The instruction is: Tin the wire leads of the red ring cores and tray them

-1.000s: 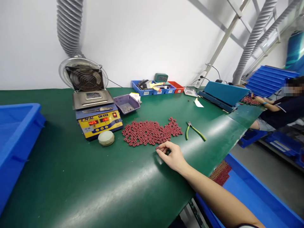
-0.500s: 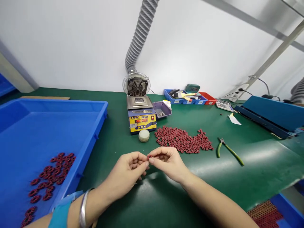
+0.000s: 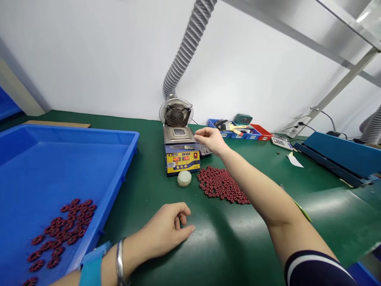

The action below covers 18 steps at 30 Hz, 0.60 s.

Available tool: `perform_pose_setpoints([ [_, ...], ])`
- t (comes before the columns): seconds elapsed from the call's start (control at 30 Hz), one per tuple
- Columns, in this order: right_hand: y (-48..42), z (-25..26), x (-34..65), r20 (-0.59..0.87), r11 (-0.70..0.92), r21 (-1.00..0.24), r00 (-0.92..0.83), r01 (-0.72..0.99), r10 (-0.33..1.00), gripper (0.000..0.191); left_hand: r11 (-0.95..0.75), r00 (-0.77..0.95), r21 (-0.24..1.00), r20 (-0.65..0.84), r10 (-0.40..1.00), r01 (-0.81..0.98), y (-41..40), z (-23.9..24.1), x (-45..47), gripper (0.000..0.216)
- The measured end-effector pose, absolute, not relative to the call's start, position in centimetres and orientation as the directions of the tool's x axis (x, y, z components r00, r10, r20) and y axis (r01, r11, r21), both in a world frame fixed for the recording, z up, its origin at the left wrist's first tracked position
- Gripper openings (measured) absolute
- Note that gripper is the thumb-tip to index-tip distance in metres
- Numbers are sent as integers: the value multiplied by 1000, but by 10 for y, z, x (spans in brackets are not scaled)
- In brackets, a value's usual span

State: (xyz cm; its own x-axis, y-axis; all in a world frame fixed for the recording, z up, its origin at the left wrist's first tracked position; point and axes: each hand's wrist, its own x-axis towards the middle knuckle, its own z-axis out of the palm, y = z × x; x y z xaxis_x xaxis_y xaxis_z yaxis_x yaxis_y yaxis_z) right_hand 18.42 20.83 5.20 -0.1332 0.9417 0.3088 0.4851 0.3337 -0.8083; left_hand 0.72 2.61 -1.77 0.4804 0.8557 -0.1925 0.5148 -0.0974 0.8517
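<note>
My left hand [image 3: 168,227] is over the green tabletop with its thumb and loosely curled fingers apart, holding nothing. My right hand [image 3: 210,140] is stretched forward beside the right edge of the solder pot [image 3: 179,135]. Its thumb and forefinger are pinched together at the pot's edge; whatever is between them is too small to make out. Partly hidden under that hand lies a purple tray [image 3: 205,150] with small metal bits. A round pale tin [image 3: 184,178] stands before the pot. Many small red ring cores [image 3: 222,186] lie nearby, some covered by my right forearm.
A large blue tray [image 3: 116,174] at left holds wound ring cores [image 3: 64,228]. Green-handled cutters [image 3: 300,208] are partly behind my right arm. Blue bins [image 3: 238,135] with tools, a red bin [image 3: 263,133], a calculator [image 3: 281,142] and a blue device [image 3: 336,155] stand behind.
My hands have parted. My right hand has moved from the small red core pinched between both hands up to the solder pot; my left hand has opened and stayed low. The view has shifted slightly.
</note>
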Motion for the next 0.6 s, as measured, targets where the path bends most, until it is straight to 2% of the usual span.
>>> perform_pose_setpoints([
  [0.07,230,60,178,328,348,-716,-148,606,933,12,-141,496,820,-189,847,554,27,-19,5,28],
  [0.27,268,66,153,351,358,-546,-181,757,919,8,-212,525,751,-204,826,625,28,-13,2,30],
  [0.6,285,63,130,332,331,-350,-215,876,919,15,-253,554,716,-219,803,651,26,-9,2,27],
])
